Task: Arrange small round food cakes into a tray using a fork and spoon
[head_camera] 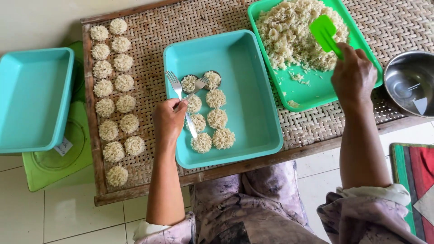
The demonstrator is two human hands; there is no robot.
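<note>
My left hand grips two metal forks over a teal tray. One fork's tines touch a small round mould filled with noodles. Several round noodle patties lie in two rows in that tray. My right hand holds a green spatula whose blade rests on a heap of loose noodles in a green tray.
A woven bamboo mat carries two rows of finished noodle patties at its left. An empty teal tray sits on a green stool at the far left. A steel bowl stands at right, a striped cloth below it.
</note>
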